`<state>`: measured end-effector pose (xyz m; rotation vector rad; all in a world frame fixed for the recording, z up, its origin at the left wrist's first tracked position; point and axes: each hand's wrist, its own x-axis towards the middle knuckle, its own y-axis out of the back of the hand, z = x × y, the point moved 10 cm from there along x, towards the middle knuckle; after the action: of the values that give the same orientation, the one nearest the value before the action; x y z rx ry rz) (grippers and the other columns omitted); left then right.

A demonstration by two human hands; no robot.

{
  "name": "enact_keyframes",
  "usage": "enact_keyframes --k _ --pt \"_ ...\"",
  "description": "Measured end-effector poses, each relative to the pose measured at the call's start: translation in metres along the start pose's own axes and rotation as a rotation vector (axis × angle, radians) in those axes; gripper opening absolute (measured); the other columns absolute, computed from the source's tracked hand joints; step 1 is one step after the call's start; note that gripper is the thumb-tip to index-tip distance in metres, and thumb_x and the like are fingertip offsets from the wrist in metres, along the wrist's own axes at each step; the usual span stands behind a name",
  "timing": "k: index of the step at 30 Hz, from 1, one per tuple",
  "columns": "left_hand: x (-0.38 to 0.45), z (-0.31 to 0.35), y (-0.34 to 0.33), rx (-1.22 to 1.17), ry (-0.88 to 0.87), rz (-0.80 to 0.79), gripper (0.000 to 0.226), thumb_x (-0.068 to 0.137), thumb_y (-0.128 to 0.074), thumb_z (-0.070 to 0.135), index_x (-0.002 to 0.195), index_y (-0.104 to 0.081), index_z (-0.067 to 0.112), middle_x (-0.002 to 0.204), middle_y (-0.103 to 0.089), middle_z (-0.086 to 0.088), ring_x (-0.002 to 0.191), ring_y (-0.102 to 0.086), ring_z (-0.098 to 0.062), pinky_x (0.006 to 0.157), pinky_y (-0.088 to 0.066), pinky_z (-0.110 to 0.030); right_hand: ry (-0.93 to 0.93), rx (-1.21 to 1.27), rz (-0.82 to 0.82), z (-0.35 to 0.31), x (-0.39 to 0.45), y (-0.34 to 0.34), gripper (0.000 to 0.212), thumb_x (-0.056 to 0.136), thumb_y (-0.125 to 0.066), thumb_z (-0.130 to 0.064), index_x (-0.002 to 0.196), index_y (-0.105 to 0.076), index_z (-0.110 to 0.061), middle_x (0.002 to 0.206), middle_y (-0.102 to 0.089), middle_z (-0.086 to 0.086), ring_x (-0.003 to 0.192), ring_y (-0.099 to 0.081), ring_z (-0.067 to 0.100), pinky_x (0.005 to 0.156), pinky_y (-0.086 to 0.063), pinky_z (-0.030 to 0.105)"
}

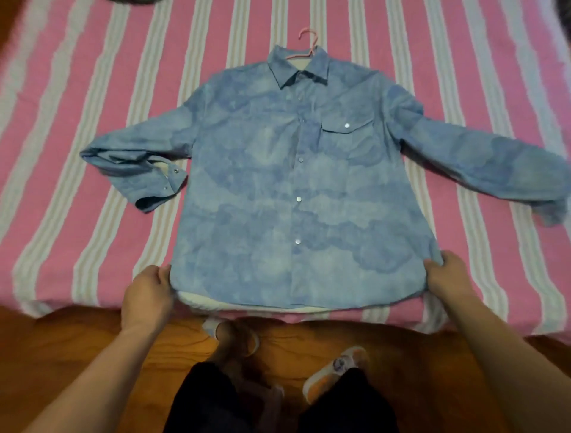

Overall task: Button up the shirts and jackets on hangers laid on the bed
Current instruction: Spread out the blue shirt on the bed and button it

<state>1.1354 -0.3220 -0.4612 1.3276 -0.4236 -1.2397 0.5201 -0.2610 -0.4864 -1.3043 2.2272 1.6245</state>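
Note:
A light blue cloud-patterned shirt (253, 191) lies face up on the bed, front closed along a row of white snap buttons (298, 199). A pink hanger (306, 43) pokes out of its collar. Both sleeves spread sideways; the left one is folded back with its cuff open. My left hand (148, 296) pinches the hem's lower left corner. My right hand (448, 276) grips the lower right corner. Both hands sit at the bed's near edge.
The bed carries a pink and white striped cover (92, 108). A dark object (133, 2) peeks in at the top left edge. Below the bed is a wooden floor (61, 340), with my legs and slippers (336, 369) there.

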Motion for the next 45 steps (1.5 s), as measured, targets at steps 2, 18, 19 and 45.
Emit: enact_keyframes --k 2,18,19,45 --pt "-0.019 -0.028 0.006 0.194 0.066 -0.106 0.025 0.099 -0.050 0.027 0.092 -0.065 0.009 0.100 -0.068 -0.025 0.094 -0.064 -0.045 0.075 -0.050 -0.045 -0.039 -0.102 -0.092 0.016 -0.025 0.008 0.020 0.093 -0.061 -0.014 0.111 -0.057 -0.006 0.103 -0.062 0.016 0.094 -0.058 0.034 0.081 -0.045 0.038" --pt "0.064 0.212 -0.115 -0.228 -0.756 0.052 0.017 0.091 -0.054 0.005 0.102 -0.065 0.012 0.102 -0.068 -0.013 0.098 -0.061 -0.032 0.087 -0.046 -0.040 0.701 -0.228 0.012 -0.211 -0.048 -0.230 0.048 0.082 -0.071 -0.047 0.115 -0.058 -0.015 0.114 -0.061 0.009 0.110 -0.056 0.029 0.093 -0.044 0.037" --pt "0.070 0.202 -0.120 -0.248 -0.780 0.106 0.017 0.089 -0.054 0.002 0.100 -0.064 0.011 0.101 -0.067 -0.014 0.098 -0.061 -0.033 0.086 -0.044 -0.039 0.697 -0.274 0.068 -0.205 -0.043 -0.234 0.046 0.081 -0.071 -0.045 0.113 -0.057 -0.015 0.114 -0.061 0.010 0.110 -0.056 0.031 0.091 -0.044 0.038" --pt "0.029 0.220 -0.169 0.158 -0.495 0.009 0.051 0.102 -0.042 0.044 0.142 -0.044 0.012 0.143 -0.044 -0.010 0.131 -0.045 -0.031 0.096 -0.038 -0.048 0.431 0.385 -0.007 -0.141 -0.039 -0.221 0.018 0.082 -0.074 -0.007 0.065 -0.072 -0.011 0.067 -0.074 0.002 0.069 -0.067 0.016 0.074 -0.056 0.035"
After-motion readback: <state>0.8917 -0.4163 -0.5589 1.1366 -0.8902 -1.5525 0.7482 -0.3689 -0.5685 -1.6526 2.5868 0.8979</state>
